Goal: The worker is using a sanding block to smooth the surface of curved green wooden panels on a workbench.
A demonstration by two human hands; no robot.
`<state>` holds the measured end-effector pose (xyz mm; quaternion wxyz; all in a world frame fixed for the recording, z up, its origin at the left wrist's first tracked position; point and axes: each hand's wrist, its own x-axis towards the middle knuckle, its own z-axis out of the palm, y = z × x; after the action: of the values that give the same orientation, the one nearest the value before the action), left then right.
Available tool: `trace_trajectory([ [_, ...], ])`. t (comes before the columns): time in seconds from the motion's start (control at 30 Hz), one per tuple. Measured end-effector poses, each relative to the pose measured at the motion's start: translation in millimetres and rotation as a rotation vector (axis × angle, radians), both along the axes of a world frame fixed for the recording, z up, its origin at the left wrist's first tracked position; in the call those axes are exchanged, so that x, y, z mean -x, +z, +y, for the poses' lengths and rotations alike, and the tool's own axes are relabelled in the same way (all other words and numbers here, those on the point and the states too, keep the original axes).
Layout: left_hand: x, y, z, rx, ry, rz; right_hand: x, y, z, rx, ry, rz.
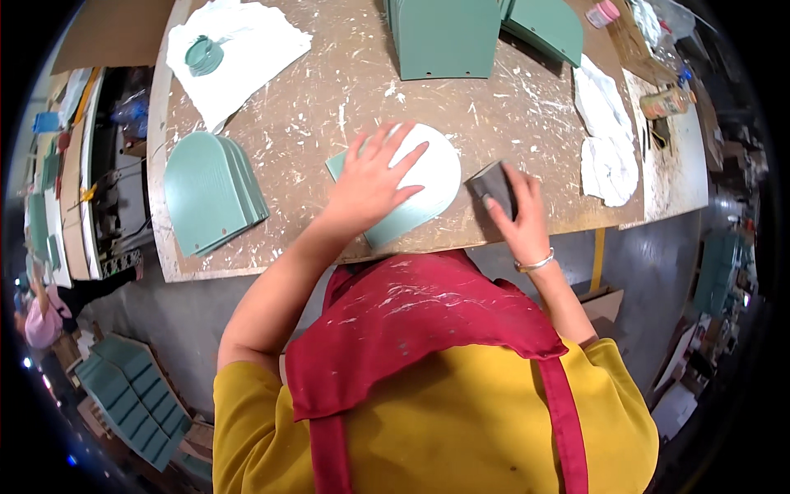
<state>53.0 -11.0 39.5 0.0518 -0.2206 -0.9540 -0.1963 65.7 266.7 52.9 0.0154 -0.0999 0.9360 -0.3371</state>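
A pale green panel [403, 221] with a rounded end lies flat near the table's front edge. Its rounded part looks almost white; whether this is glare or a coating I cannot tell. My left hand [374, 181] rests on it, palm down and fingers spread. Just right of the panel, my right hand [520, 210] grips a dark grey sanding block [496, 188], which is tilted and apart from the panel. Fingers and thumb are on either side of the block. Whether the block touches the table is hard to tell.
Stacked green panels [210, 193] lie left; more panels [448, 41] stand at the back. A white cloth [247, 49] bears a small green ring-shaped item [203, 55]. Another white cloth [609, 160] lies right, near a bottle [665, 103]. A person [45, 317] is far left.
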Motion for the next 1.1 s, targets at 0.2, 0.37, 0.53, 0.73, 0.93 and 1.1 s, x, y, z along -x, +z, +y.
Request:
trace_trajectory([
  [0.2, 7, -10, 21, 0.020, -0.027, -0.064, -9, -4, 1, -0.095, -0.133, 0.018],
  [0.37, 23, -23, 11, 0.013, 0.055, 0.023, -25, 1, -3, -0.278, -0.119, 0.038],
  [0.53, 21, -29, -2, -0.019, 0.119, 0.061, -40, 24, -34, -0.355, 0.010, 0.103],
  [0.73, 11, -24, -14, -0.032, 0.167, -0.010, -35, 23, -31, -0.356, -0.074, 0.058],
  [0.93, -12, 2, -31, -0.045, 0.118, -0.178, -37, 16, -45, -0.309, -0.049, 0.013],
  [1.1, -37, 5, -44, -0.272, 0.099, -0.295, -35, 5, -46, -0.292, -0.086, 0.009],
])
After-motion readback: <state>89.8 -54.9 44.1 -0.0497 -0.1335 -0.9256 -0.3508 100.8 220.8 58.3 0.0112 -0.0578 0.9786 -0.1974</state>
